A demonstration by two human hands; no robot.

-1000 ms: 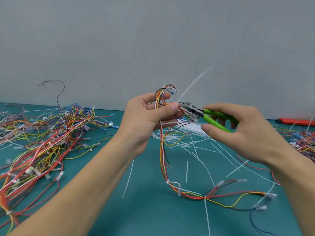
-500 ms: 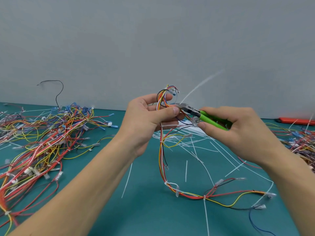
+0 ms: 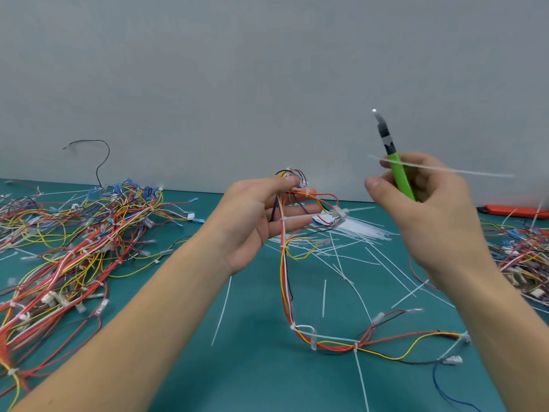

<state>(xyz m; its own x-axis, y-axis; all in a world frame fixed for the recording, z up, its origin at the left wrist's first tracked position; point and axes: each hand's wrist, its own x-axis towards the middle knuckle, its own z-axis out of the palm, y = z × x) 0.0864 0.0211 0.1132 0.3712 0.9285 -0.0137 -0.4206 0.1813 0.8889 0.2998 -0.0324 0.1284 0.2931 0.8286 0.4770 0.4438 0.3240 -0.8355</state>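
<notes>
Above the teal work mat (image 3: 252, 376), at centre, I see a multicoloured wire harness (image 3: 282, 269) hanging from my left hand (image 3: 252, 221). The thumb and forefinger pinch its upper end, the other fingers lie straight behind it, and its lower length trails onto the mat. To the right and apart from it, my right hand (image 3: 430, 209) is curled round green-handled side cutters (image 3: 399, 173), tip pointing up. A blurred white cable-tie strip (image 3: 475, 173) crosses those fingers. Loose cable ties (image 3: 362, 233) lie behind the harness. Heaps of harnesses sit at far left (image 3: 74, 248) and far right (image 3: 523, 257), and an orange tool (image 3: 511, 210) lies by the grey wall.
</notes>
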